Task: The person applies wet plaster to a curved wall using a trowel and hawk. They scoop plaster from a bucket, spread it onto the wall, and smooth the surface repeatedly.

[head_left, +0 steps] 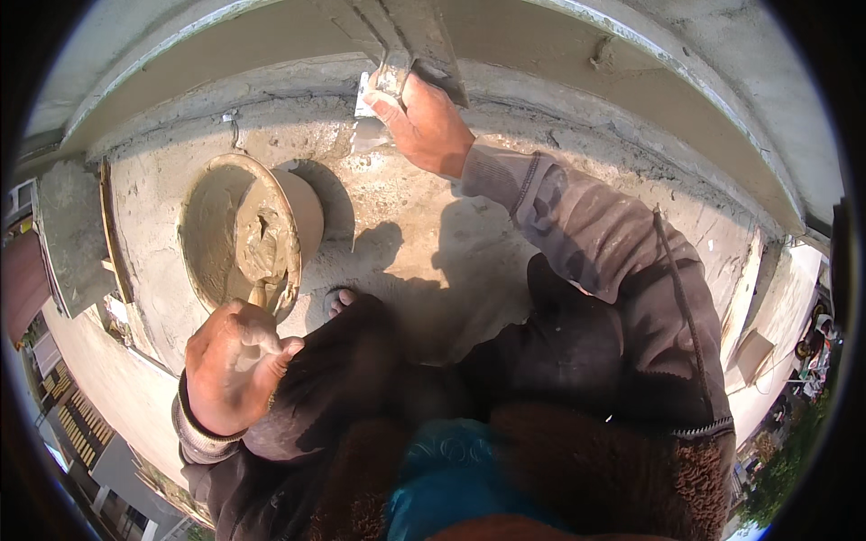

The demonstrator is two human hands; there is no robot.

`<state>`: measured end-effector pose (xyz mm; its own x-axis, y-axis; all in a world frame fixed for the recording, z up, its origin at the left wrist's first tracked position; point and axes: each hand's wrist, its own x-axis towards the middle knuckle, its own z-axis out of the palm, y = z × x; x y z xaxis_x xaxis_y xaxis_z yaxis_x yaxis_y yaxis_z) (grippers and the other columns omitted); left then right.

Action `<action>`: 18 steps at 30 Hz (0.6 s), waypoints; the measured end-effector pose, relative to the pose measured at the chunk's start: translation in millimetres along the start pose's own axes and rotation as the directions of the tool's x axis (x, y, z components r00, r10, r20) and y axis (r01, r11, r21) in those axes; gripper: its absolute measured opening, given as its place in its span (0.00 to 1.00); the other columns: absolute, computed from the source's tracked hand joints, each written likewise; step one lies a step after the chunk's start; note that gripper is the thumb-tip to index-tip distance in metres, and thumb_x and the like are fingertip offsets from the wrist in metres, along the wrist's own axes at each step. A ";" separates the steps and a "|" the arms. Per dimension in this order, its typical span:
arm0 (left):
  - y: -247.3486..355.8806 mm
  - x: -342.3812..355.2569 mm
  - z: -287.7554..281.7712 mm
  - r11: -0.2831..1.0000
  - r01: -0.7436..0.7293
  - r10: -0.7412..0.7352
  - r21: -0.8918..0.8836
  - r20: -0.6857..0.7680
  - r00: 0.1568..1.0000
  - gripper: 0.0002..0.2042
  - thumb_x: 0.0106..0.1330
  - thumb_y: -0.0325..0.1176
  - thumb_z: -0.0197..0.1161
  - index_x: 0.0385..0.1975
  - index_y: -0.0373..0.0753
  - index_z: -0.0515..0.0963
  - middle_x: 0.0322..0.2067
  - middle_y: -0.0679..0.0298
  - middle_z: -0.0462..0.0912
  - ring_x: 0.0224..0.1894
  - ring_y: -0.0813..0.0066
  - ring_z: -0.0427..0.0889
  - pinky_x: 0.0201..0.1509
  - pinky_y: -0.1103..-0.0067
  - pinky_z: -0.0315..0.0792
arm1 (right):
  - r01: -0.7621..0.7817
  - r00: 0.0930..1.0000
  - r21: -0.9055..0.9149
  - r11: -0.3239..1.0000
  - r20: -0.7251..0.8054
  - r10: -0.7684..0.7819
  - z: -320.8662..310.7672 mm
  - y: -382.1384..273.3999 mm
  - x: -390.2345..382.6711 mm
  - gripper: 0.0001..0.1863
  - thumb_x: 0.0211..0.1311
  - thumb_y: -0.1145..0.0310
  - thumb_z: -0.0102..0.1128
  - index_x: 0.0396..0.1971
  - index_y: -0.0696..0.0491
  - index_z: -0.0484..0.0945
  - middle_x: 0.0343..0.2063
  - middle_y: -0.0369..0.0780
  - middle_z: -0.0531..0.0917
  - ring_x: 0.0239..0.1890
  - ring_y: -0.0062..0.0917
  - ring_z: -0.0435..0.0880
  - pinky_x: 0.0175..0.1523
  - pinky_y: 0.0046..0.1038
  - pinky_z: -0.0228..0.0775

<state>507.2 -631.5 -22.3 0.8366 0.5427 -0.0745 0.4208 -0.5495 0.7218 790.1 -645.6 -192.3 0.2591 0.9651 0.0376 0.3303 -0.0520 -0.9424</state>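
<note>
My right hand [428,126] is closed round the handle of a plastering trowel [436,41]. The flat metal blade lies up against the wet grey band of wall [532,41] at the far side. Beside my left knee a round bucket [307,212] leans with its mouth toward me, grey mortar [262,239] inside. My left hand [236,370] is at the bucket's near rim, fingers curled round a mortar-coated trowel [259,293]. Its neck shows at the rim; its blade seems buried in the mortar, and my fingers hide the handle.
Rough, mortar-spattered concrete [397,261] lies under me, with a bare foot [341,302] showing beside the bucket. A grey board [72,234] stands at the left edge. On the right, a wooden strip [741,293] runs along the ledge, with a drop beyond.
</note>
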 end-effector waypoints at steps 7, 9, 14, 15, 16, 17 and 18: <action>115.7 -5.1 27.4 0.767 0.557 -0.556 0.318 -0.103 0.825 0.15 0.60 0.22 0.68 0.46 0.32 0.76 0.28 0.59 0.81 0.31 0.71 0.81 0.40 0.76 0.74 | 0.312 0.946 0.095 0.945 -0.122 -0.300 68.8 64.8 61.7 0.15 0.69 0.65 0.56 0.43 0.63 0.71 0.35 0.53 0.82 0.37 0.47 0.83 0.46 0.41 0.74; 129.2 -10.9 46.2 0.675 0.688 -0.655 0.265 -0.214 0.725 0.13 0.62 0.21 0.65 0.46 0.32 0.76 0.29 0.58 0.83 0.33 0.71 0.82 0.41 0.75 0.74 | 0.401 0.907 0.085 0.912 -0.176 -0.383 81.4 71.4 72.2 0.16 0.68 0.65 0.56 0.43 0.64 0.71 0.33 0.53 0.82 0.36 0.48 0.82 0.44 0.42 0.74; 149.2 -14.4 74.1 0.505 0.852 -0.807 0.138 -0.275 0.522 0.13 0.64 0.19 0.59 0.49 0.30 0.76 0.31 0.56 0.84 0.33 0.70 0.82 0.43 0.73 0.76 | 0.486 0.834 0.057 0.872 -0.329 -0.444 79.0 76.4 79.8 0.16 0.68 0.64 0.57 0.41 0.63 0.70 0.32 0.54 0.81 0.33 0.50 0.81 0.38 0.44 0.73; 150.7 -13.2 77.0 0.492 0.861 -0.812 0.131 -0.287 0.508 0.14 0.64 0.19 0.58 0.50 0.30 0.76 0.30 0.56 0.84 0.32 0.71 0.82 0.43 0.74 0.76 | 0.431 0.877 0.085 0.898 -0.274 -0.395 76.1 77.4 80.3 0.16 0.68 0.63 0.57 0.40 0.63 0.70 0.32 0.55 0.81 0.33 0.50 0.81 0.38 0.44 0.73; 151.3 -12.0 79.8 0.485 0.866 -0.815 0.120 -0.297 0.498 0.14 0.64 0.19 0.58 0.50 0.30 0.76 0.30 0.57 0.84 0.32 0.71 0.82 0.42 0.74 0.76 | 0.374 0.913 0.101 0.922 -0.216 -0.347 70.3 77.0 80.4 0.16 0.68 0.63 0.57 0.40 0.63 0.69 0.31 0.55 0.81 0.33 0.50 0.81 0.37 0.44 0.73; 151.9 -10.9 82.5 0.478 0.871 -0.818 0.111 -0.306 0.488 0.14 0.65 0.19 0.58 0.50 0.30 0.76 0.30 0.57 0.84 0.32 0.71 0.82 0.42 0.74 0.75 | 0.342 0.930 0.124 0.932 -0.184 -0.317 65.3 76.0 80.0 0.16 0.68 0.63 0.57 0.40 0.63 0.69 0.32 0.55 0.80 0.32 0.51 0.81 0.37 0.44 0.73; 152.5 -9.8 85.3 0.482 0.872 -0.813 0.083 -0.328 0.481 0.14 0.65 0.19 0.57 0.50 0.30 0.75 0.30 0.57 0.83 0.31 0.71 0.82 0.41 0.75 0.75 | 0.308 0.946 0.146 0.940 -0.152 -0.286 60.7 74.3 79.0 0.16 0.68 0.63 0.57 0.40 0.63 0.69 0.32 0.56 0.80 0.32 0.51 0.81 0.37 0.44 0.73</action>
<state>593.1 -774.8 29.7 -0.0550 0.9163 -0.3967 0.9618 0.1553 0.2256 780.1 -557.7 -279.5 0.2886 0.8889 0.3556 0.2577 0.2856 -0.9230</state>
